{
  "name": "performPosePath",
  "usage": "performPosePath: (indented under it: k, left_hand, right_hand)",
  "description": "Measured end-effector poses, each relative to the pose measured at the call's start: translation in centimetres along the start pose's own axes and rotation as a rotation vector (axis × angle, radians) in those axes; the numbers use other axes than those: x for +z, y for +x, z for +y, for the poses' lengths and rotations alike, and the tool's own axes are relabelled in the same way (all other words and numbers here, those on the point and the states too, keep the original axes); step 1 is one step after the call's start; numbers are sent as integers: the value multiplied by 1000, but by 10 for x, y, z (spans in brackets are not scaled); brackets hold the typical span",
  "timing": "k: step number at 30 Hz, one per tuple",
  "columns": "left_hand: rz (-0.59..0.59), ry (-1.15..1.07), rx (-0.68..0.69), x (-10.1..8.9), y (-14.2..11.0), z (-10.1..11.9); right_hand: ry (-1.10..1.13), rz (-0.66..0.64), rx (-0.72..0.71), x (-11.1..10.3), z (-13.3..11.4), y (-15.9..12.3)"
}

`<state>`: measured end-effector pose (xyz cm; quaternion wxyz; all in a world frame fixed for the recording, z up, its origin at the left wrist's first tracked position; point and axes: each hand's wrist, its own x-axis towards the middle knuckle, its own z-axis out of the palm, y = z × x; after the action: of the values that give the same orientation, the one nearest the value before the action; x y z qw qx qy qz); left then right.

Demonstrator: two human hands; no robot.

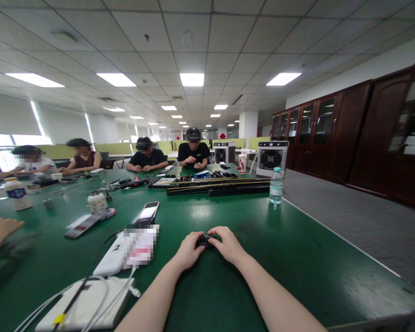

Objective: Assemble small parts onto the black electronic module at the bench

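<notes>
Both of my hands meet over the green table in the lower middle of the head view. Between them is a small black part (204,240), partly covered by fingers and too small to name. My left hand (188,250) grips its left side with thumb and fingers. From the right, my right hand (227,245) closes on the same part, its fingers bent over the top. The part appears to be on or just above the tabletop; I cannot tell which.
Left of my arms are a white power bank (110,256), a pale box with cables (86,304) and phones (148,212). A water bottle (276,186) stands near the right edge. Long black bars (217,186) lie farther back. Another person's hand (2,230) reaches in at far left; several people sit beyond.
</notes>
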<state>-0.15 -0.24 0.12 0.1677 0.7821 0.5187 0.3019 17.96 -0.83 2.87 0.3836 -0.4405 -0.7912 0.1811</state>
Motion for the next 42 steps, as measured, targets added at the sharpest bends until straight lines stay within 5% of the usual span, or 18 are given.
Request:
performPosePath:
  k: [31,42]
  left_hand:
    - [-5,3,-17,-1,0,5]
    - [-3,-5,-22,0,1,1]
  right_hand:
    - [-229,-130,7,9,4,-3]
    - [-17,-121,77,8,16,-2]
